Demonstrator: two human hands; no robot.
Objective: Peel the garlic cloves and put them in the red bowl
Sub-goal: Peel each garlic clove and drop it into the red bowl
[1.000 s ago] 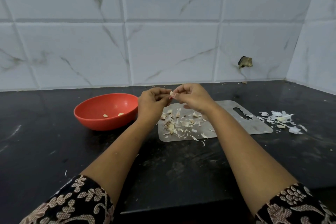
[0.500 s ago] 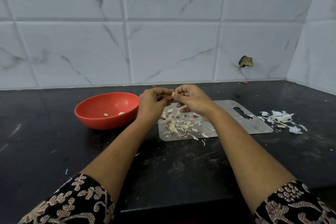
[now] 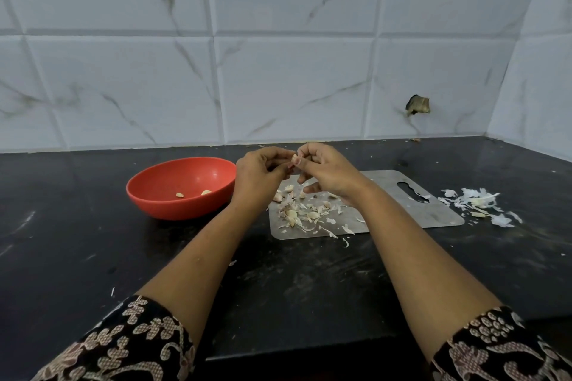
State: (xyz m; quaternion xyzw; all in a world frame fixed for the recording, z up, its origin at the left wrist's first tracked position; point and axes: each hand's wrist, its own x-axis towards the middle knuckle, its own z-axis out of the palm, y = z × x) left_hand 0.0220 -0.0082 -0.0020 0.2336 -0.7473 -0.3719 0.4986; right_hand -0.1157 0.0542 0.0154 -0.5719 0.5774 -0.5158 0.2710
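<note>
A small garlic clove [image 3: 295, 159] is pinched between the fingertips of my left hand [image 3: 260, 173] and my right hand [image 3: 325, 172], held above the back of a steel cutting board [image 3: 433, 210]. Under my hands on the board lies a heap of unpeeled cloves and papery skins [image 3: 305, 210]. To the left on the black counter stands the red bowl [image 3: 154, 195], with two peeled cloves [image 3: 193, 194] lying in it.
A pile of white garlic skins [image 3: 478, 204] lies on the counter right of the board. The tiled wall rises close behind, with a broken hole [image 3: 418, 104] in it, and a side wall closes the right corner. The counter's front edge runs below my forearms.
Both hands have stayed together above the board, working the clove with small finger movements. Bowl, board and skins have not moved.
</note>
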